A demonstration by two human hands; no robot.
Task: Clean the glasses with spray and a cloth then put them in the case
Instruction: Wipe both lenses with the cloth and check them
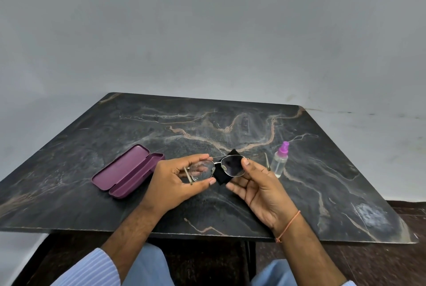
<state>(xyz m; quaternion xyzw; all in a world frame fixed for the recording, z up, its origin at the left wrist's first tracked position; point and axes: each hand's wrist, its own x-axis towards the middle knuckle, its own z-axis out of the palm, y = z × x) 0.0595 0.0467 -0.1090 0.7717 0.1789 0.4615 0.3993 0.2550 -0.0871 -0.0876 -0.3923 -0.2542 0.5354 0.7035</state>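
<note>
I hold metal-framed glasses (213,161) above the table, temples unfolded. My left hand (175,182) grips the left lens rim between thumb and fingers; that lens shows droplets. My right hand (258,189) pinches a black cloth (232,165) around the right lens, thumb on the near side. A small clear spray bottle (280,161) with a purple nozzle stands upright just right of my right hand. The purple glasses case (126,171) lies open on the table to the left of my left hand.
The dark marble-patterned table (207,124) stands against a plain grey wall. Its near edge runs just above my knees. A whitish smudge marks the table's near right corner.
</note>
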